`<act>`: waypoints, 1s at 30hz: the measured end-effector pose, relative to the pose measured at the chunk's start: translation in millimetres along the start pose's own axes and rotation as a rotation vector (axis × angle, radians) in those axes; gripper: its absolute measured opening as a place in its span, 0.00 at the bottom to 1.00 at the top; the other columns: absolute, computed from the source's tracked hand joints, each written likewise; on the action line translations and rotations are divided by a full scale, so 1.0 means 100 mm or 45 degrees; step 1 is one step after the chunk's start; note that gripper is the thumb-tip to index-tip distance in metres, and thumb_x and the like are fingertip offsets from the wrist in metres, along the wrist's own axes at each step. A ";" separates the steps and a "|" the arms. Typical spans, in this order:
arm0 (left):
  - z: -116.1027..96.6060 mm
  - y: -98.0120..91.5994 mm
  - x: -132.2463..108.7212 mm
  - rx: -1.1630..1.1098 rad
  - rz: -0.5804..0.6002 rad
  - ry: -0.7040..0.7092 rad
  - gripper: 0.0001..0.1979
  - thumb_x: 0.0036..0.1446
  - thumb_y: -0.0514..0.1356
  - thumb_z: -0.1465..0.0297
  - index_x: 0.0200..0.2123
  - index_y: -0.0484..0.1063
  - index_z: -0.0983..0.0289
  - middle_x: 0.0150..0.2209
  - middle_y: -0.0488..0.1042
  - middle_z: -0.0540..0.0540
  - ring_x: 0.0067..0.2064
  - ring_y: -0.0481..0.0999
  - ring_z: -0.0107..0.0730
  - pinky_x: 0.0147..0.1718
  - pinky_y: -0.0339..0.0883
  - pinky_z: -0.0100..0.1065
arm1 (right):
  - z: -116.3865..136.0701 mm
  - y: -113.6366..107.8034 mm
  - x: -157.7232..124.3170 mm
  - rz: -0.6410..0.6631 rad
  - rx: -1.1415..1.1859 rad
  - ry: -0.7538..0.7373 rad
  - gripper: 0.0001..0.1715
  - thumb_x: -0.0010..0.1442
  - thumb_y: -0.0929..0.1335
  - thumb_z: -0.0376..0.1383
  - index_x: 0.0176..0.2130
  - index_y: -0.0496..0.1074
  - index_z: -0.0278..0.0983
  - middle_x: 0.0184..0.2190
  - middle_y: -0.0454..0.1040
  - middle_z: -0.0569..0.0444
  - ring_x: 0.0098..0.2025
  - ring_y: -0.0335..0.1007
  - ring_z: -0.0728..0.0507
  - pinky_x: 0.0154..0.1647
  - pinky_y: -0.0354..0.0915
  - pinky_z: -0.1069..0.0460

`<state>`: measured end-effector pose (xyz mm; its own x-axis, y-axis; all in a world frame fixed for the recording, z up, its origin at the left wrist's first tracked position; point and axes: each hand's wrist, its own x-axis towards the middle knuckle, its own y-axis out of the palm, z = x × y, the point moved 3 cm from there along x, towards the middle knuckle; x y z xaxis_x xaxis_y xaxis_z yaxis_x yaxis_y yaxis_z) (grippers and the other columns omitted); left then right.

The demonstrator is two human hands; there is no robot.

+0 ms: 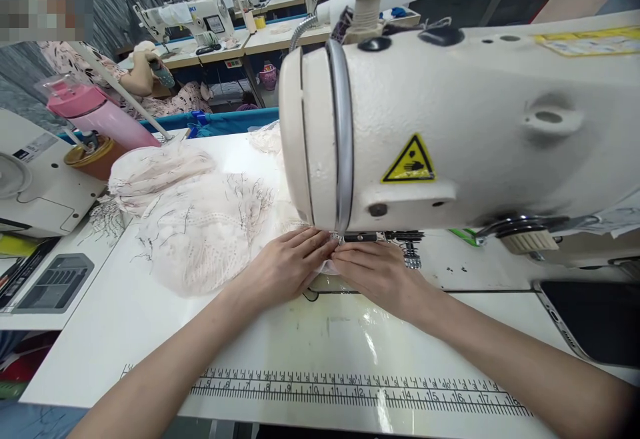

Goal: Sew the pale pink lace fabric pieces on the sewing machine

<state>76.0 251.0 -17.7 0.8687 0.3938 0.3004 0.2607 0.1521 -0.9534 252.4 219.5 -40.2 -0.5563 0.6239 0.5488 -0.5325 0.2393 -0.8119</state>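
Note:
A cream sewing machine (450, 125) fills the upper right, its head hanging over the white table (130, 319). A heap of pale pink lace fabric (200, 225) lies to the left of the machine head. My left hand (287, 262) lies flat on the near edge of that fabric, fingers stretched toward the needle area. My right hand (377, 272) rests just right of it, fingertips pressed on a small bit of the fabric below the presser foot (407, 252). The two hands' fingertips almost meet under the machine head; the needle itself is hidden.
A printed ruler (350, 389) runs along the table's front edge. A pink bottle (97, 115) and a brown cup (93, 155) stand at the far left beside another machine (35, 179). A dark phone (595, 319) lies at right. Another person sits at back left among further sewing machines (190, 15).

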 end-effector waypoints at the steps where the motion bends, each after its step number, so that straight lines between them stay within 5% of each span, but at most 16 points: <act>1: -0.01 0.00 0.00 0.006 0.003 -0.005 0.19 0.69 0.48 0.71 0.57 0.68 0.72 0.53 0.74 0.63 0.58 0.72 0.43 0.55 0.71 0.44 | -0.01 0.00 0.00 0.008 -0.007 -0.012 0.12 0.67 0.62 0.28 0.42 0.75 0.39 0.39 0.78 0.52 0.42 0.74 0.45 0.42 0.72 0.50; 16: -0.12 0.02 0.01 0.160 0.035 -0.075 0.18 0.69 0.49 0.71 0.56 0.69 0.75 0.55 0.73 0.66 0.56 0.74 0.47 0.52 0.73 0.45 | -0.06 -0.11 0.00 0.002 -0.067 -0.019 0.16 0.67 0.59 0.26 0.40 0.73 0.37 0.39 0.78 0.54 0.39 0.73 0.48 0.42 0.68 0.50; 24: -0.18 0.04 0.01 0.214 -0.010 -0.150 0.18 0.69 0.50 0.70 0.56 0.69 0.74 0.53 0.74 0.67 0.55 0.74 0.49 0.49 0.74 0.44 | -0.11 -0.17 0.00 -0.011 -0.219 0.032 0.12 0.67 0.61 0.30 0.39 0.72 0.40 0.38 0.78 0.57 0.31 0.72 0.48 0.30 0.63 0.49; 30: -0.23 0.07 0.00 0.264 0.017 -0.163 0.19 0.69 0.51 0.70 0.58 0.67 0.73 0.54 0.73 0.69 0.55 0.74 0.51 0.48 0.74 0.46 | -0.07 -0.29 0.04 0.074 -0.121 0.177 0.17 0.66 0.58 0.28 0.39 0.73 0.43 0.40 0.78 0.56 0.38 0.73 0.46 0.33 0.66 0.49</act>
<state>87.5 231.3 -25.2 0.8075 0.5069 0.3017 0.1459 0.3240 -0.9348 269.6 220.3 -15.6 -0.4872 0.7340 0.4732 -0.4359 0.2652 -0.8600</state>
